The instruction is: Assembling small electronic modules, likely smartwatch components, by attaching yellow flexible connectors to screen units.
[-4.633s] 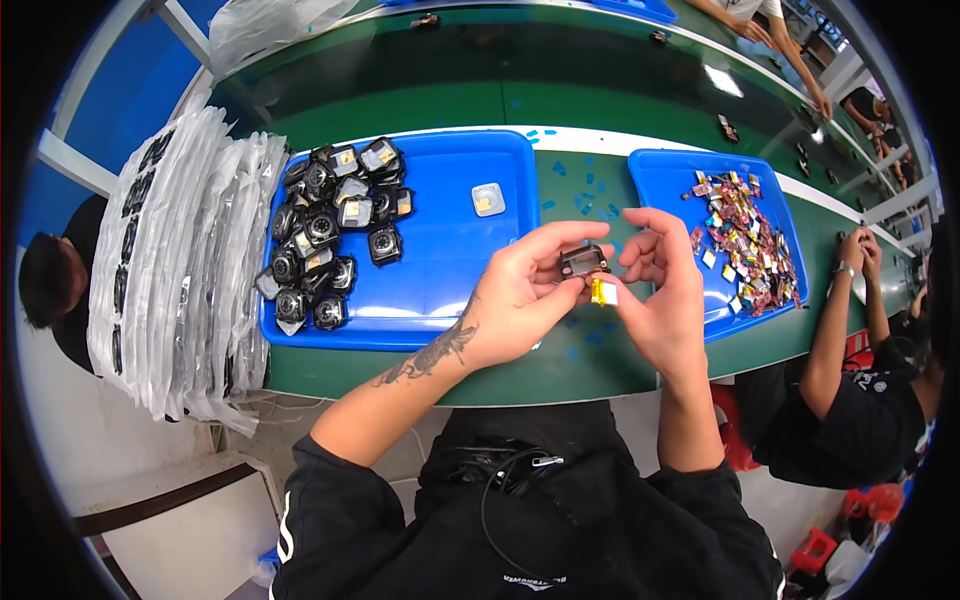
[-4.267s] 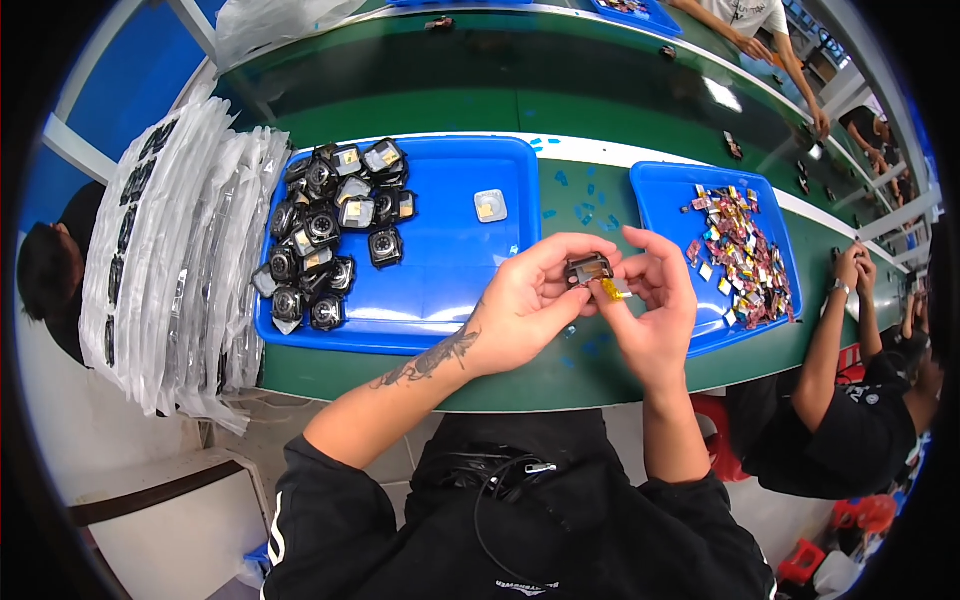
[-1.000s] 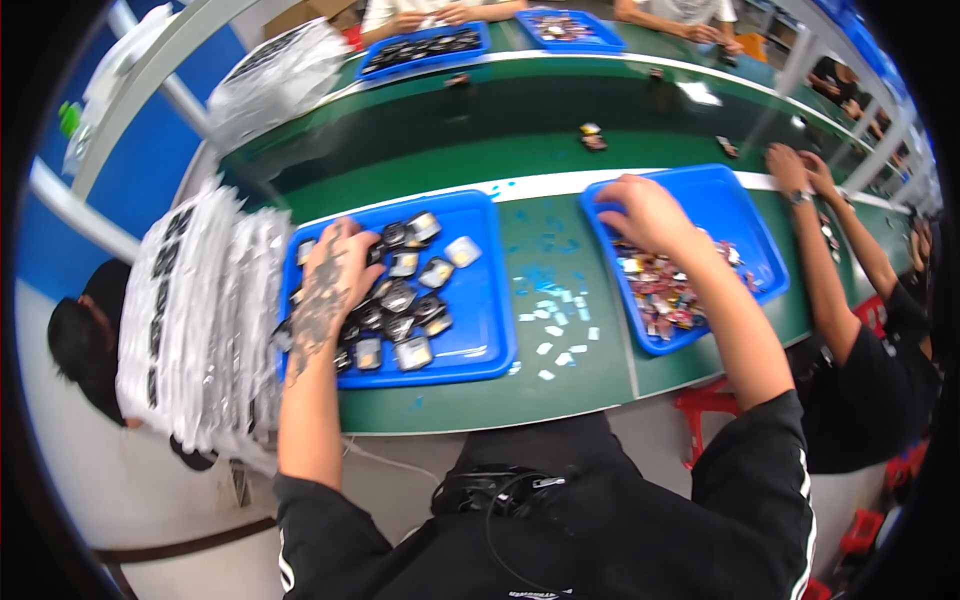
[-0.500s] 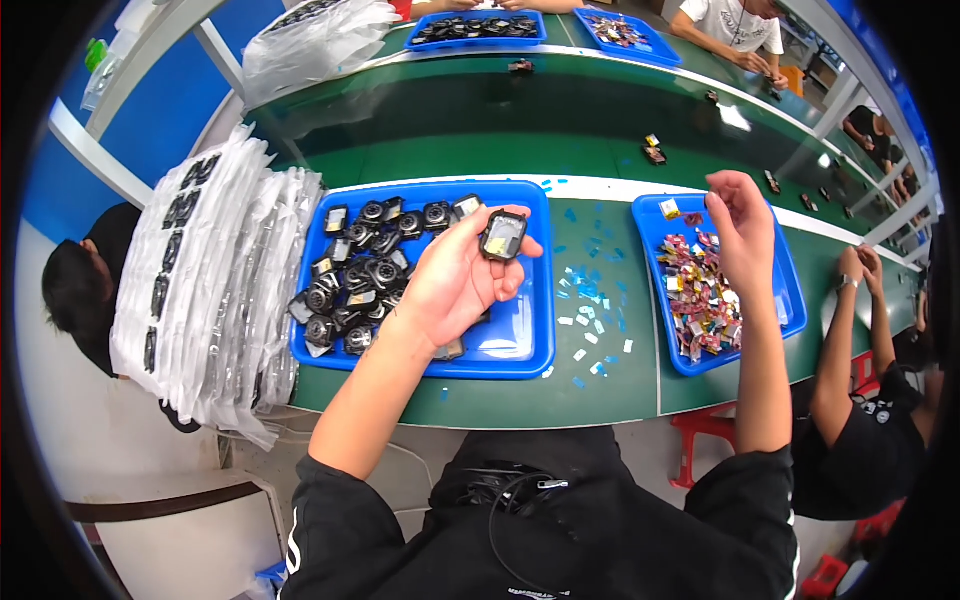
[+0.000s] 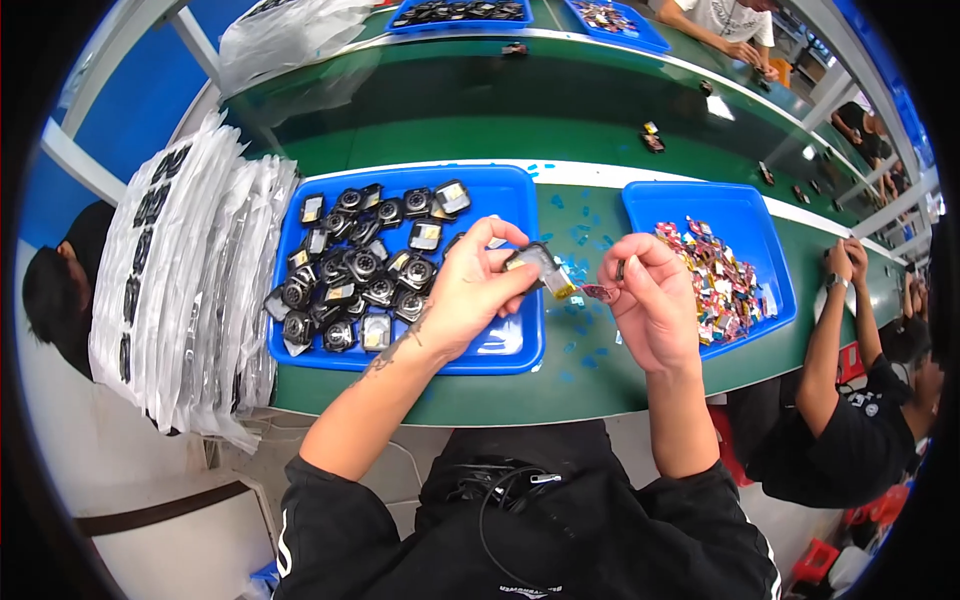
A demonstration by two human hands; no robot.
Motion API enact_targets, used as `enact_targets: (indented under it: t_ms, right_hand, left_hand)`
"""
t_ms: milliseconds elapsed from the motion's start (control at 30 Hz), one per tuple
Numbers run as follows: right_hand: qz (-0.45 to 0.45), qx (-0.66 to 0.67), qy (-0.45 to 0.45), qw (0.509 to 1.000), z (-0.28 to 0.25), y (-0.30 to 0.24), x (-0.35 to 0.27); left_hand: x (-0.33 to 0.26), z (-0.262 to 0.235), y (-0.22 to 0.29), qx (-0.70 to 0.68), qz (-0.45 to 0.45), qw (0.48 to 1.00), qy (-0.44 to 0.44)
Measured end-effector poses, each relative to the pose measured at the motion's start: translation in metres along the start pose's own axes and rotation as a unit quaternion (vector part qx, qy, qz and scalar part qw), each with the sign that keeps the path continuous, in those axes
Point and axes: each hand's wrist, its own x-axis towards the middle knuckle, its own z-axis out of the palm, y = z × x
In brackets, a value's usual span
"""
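Observation:
My left hand (image 5: 470,297) grips a black smartwatch case (image 5: 532,262) by its edge, tilted over the right side of the left blue tray (image 5: 515,340). A silver and yellow piece (image 5: 562,287), like a small battery, sticks out at the case's lower right corner. Close beside it, my right hand (image 5: 655,315) has thumb and fingers pinched on a small dark red circuit board (image 5: 597,292). Whether board and yellow piece are joined is too small to tell. Several black watch cases (image 5: 365,265) lie heaped in the left tray.
A blue tray (image 5: 770,240) of small red and yellow parts (image 5: 715,285) stands at right. Blue film scraps (image 5: 580,235) litter the green table (image 5: 480,400). White plastic packs (image 5: 170,290) are stacked at left. Co-workers' arms (image 5: 830,310) show at right; more parts lie beyond the white ledge.
My right hand has come left from above the right tray to the watch case, now pinching the circuit board. My left hand has turned the case from facing up to tilted rightward.

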Motion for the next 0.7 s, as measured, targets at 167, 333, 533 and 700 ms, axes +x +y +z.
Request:
enact_targets:
  t_ms: [167,333,533,700]
  right_hand:
    - [0.039,0.023,-0.004,0.999,0.010,0.009,0.004]
    - [0.018,0.040,-0.045,0.998,0.008,0.017,0.003]
    - [0.083,-0.031,0.009,0.996,0.007,0.014,0.001]
    - [0.104,-0.057,0.010,0.993,0.002,0.015,-0.001]
  left_hand:
    - [-0.001,-0.004,-0.004,-0.053,0.038,0.997,0.035]
    - [-0.002,-0.006,0.000,-0.129,0.040,0.989,0.059]
    - [-0.002,-0.006,-0.004,-0.138,0.032,0.987,0.077]
    - [-0.005,-0.003,-0.003,-0.073,0.029,0.993,0.086]
